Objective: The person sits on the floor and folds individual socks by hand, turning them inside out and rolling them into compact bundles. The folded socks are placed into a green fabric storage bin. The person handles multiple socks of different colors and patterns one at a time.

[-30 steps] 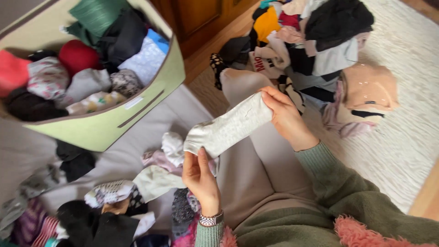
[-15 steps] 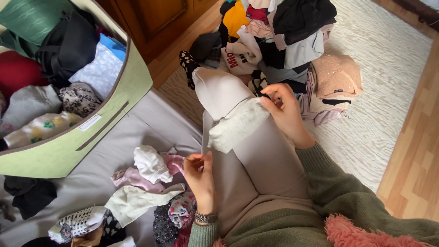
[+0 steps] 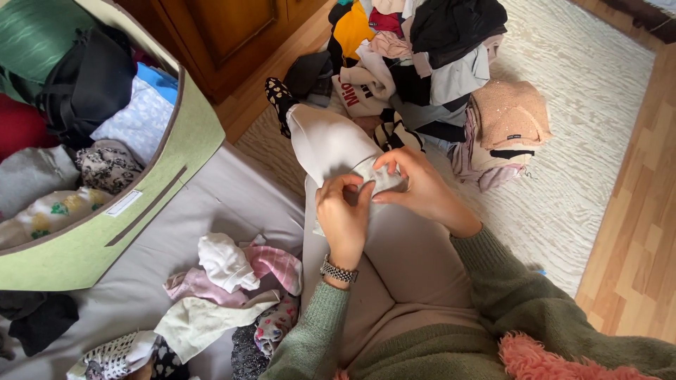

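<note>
A light grey sock [image 3: 380,176] lies folded small on my thigh, which is in beige trousers. My left hand [image 3: 343,211] and my right hand [image 3: 415,186] both grip it, fingers pressed together over it, so most of the sock is hidden. A metal watch sits on my left wrist. Just left of my leg, loose socks lie in a heap on a grey surface: a white balled one [image 3: 224,260], a pink striped one [image 3: 274,264] and a cream one [image 3: 204,320].
A green fabric box [image 3: 105,232] full of rolled clothes stands at the left. Beyond my knee a pile of clothes [image 3: 429,63] lies on a cream rug [image 3: 584,141]. Wooden floor runs along the right, a wooden cabinet at the top.
The sock was stretched out between both hands; it is folded down small on my thigh, and my left hand has come up to meet my right on it.
</note>
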